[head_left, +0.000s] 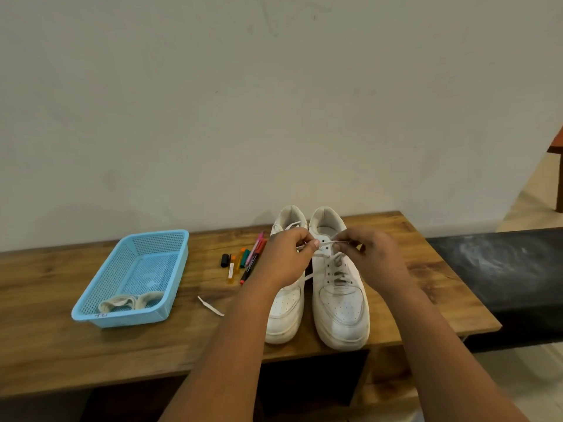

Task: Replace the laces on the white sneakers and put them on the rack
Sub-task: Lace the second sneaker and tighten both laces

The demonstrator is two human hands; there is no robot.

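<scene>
Pair of white leather sneakers (340, 303) side by side on brown wooden bench (91, 345), left hand (286, 257) and right hand (371, 254) each pinching thin white lace (326, 244) above right-side sneaker, blue plastic mesh basket (91, 312) at left

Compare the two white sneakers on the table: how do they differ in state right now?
The right sneaker has lace crossing its eyelets, and both hands, left hand and right hand, pinch its lace ends; the left sneaker is untouched and partly hidden behind the left arm. Both are white and stand side by side, toes toward the camera.
</scene>
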